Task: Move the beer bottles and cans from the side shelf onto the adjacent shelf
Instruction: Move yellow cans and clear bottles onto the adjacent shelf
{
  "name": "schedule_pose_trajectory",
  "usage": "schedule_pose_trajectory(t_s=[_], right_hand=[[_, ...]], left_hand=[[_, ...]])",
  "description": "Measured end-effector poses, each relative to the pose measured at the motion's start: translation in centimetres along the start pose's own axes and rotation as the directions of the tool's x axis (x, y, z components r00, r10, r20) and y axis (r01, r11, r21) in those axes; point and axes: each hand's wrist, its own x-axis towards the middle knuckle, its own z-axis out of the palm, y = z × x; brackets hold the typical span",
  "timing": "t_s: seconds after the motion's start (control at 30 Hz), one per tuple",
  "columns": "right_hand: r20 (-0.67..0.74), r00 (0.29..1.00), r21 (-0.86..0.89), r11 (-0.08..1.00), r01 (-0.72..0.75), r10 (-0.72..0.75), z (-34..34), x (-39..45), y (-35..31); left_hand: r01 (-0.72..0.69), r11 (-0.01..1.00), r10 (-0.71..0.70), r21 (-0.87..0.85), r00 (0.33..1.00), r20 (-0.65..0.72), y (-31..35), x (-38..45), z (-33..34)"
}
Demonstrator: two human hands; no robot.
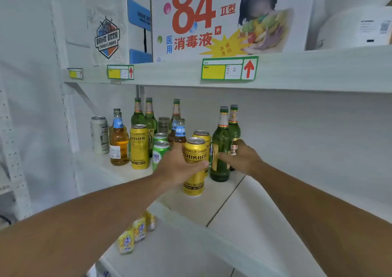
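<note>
Yellow can (194, 166) is wrapped by the left hand (180, 166); a green bottle (220, 149) is apparently gripped by the right hand (244, 158), its fingers partly hidden. Most bottles and cans are left on the side shelf (110, 170); the adjacent shelf (286, 213) is bare.

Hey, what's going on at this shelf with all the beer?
A person is clearing beer off a white shelf. The left hand is wrapped around a yellow can at the front of the group. The right hand is closed on a green bottle next to it, with a second green bottle just behind. More bottles and cans stand upright further left, including another yellow can and a white can. The shelf section to the right looks bare.
</note>
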Motion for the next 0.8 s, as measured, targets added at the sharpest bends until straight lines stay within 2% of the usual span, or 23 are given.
schedule_pose_trajectory(t_s=[0.1,0.23,0.37,0.6,0.8], right_hand=[[-0.036,0.999,0.186,0.982,-0.029,0.037,1.3,1.0,-0.3],[-0.085,0.994,0.29,0.956,-0.04,0.068,3.1,2.0,-0.1],[-0.119,0.989,0.255,0.965,-0.051,0.084,4.2,2.6,0.3],[-0.198,0.979,0.156,0.987,-0.022,0.054,3.2,2.0,0.8],[-0.265,0.96,0.154,0.987,-0.05,0.089,0.1,-0.5,1.9]], left_hand=[[0.004,0.998,-0.009,-0.069,0.997,-0.076,-0.9,0.6,0.8],[0.0,0.995,-0.01,-0.102,0.996,-0.088,-1.9,1.0,1.3],[0.02,0.996,-0.021,-0.088,1.0,-0.008,-2.3,1.1,1.4],[0.008,0.994,-0.014,-0.108,0.998,-0.056,-2.3,0.6,1.6],[-0.035,0.994,0.034,-0.104,0.999,-0.007,0.0,0.4,1.5]])
